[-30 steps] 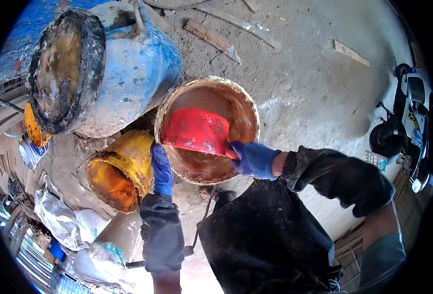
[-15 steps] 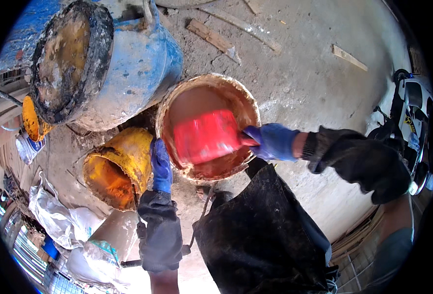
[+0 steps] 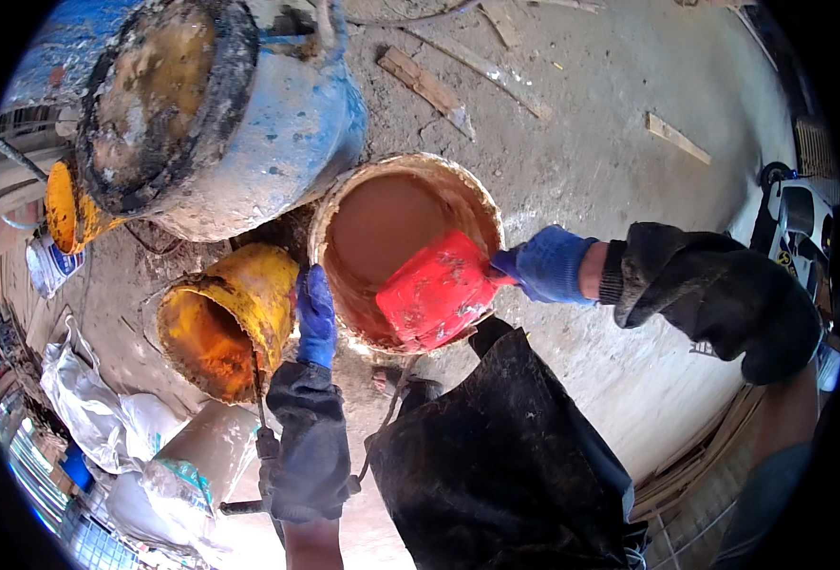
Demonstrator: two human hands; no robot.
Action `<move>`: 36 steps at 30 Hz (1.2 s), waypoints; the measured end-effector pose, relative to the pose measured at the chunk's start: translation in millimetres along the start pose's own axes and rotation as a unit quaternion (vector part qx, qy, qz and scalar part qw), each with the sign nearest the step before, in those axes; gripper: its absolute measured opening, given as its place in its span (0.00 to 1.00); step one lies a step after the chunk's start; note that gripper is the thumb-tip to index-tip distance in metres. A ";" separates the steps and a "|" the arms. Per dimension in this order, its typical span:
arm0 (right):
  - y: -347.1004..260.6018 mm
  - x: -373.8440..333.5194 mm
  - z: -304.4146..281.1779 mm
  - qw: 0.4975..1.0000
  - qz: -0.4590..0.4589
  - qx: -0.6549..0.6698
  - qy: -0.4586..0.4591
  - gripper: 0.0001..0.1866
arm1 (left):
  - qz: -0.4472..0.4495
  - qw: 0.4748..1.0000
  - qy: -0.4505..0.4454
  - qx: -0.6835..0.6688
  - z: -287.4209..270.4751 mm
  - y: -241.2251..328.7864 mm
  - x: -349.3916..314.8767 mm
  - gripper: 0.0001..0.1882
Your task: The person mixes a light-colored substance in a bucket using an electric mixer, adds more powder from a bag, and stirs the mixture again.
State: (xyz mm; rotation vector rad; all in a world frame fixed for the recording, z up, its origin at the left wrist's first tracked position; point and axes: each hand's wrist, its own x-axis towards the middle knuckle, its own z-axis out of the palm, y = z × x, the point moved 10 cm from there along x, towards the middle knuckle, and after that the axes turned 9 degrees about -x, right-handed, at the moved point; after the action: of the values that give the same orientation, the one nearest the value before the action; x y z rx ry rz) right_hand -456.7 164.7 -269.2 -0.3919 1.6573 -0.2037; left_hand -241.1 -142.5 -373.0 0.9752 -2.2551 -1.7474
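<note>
My right hand, in a blue glove, is closed round the short handle of a red plastic scoop. The scoop, smeared with brown, is tilted against the inner right side of a round, crusted bucket. Inside that bucket is a brown liquid. My left hand, also in a blue glove, lies along the bucket's outer left side with its fingers stretched out; its palm side is partly hidden. Just left of this hand a yellow bucket lies tipped on its side, with orange residue inside.
A large blue drum with a crusted opening stands at the upper left. Wood strips are scattered on the concrete floor. White sacks lie at the lower left, a black apron hangs below, and a motorbike is at far right.
The scoop has moved right and toward me, from the middle of the bucket to its near right side, uncovering more liquid. My left hand stays by the bucket's left side.
</note>
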 end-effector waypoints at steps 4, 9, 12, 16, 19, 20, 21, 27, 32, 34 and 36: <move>-19.3 51.7 13.3 0.961 -0.080 -0.237 0.119 0.14 | -0.012 1.000 0.003 -0.002 41.8 41.4 9.9 0.26; -30.1 8.5 59.6 0.940 -0.152 -0.290 0.092 0.13 | -0.034 0.997 0.018 -0.064 10.4 23.9 6.7 0.27; -35.4 4.5 15.8 0.887 -0.137 -0.432 0.081 0.10 | 0.011 1.000 0.019 0.000 21.6 78.4 18.1 0.27; -70.9 74.6 2.3 0.812 -0.175 -0.480 0.281 0.07 | 0.037 0.998 0.050 0.005 41.3 110.6 31.8 0.27; -75.5 146.5 21.0 0.793 -0.111 -0.547 0.245 0.10 | 0.016 0.999 0.038 0.036 48.4 122.7 23.6 0.32; -67.4 161.1 31.3 0.786 -0.097 -0.576 0.201 0.12 | 0.014 0.999 0.033 0.028 52.2 121.2 21.5 0.32; -61.6 173.6 38.5 0.797 -0.110 -0.541 0.245 0.11 | -0.002 0.999 0.036 0.026 50.2 121.9 19.2 0.33; -0.1 195.8 94.0 0.865 -0.060 -0.462 0.188 0.09 | -0.040 0.997 -0.060 0.041 92.5 177.5 28.7 0.33; 3.0 183.9 109.2 0.894 -0.198 -0.383 0.120 0.09 | -0.002 0.996 0.004 0.085 108.5 180.2 29.1 0.33; -12.0 140.9 103.6 0.953 -0.111 -0.279 -0.044 0.09 | -0.027 0.997 -0.008 0.073 96.7 164.5 26.9 0.33; 9.1 112.9 90.9 0.977 -0.064 -0.188 -0.074 0.10 | -0.031 0.996 -0.006 0.081 99.5 163.4 26.5 0.37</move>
State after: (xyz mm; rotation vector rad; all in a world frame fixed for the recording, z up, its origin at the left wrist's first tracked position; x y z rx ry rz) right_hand -377.7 139.9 -388.5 -0.7824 1.5224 0.0466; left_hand -375.2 -55.4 -264.7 1.0782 -2.4321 -1.6177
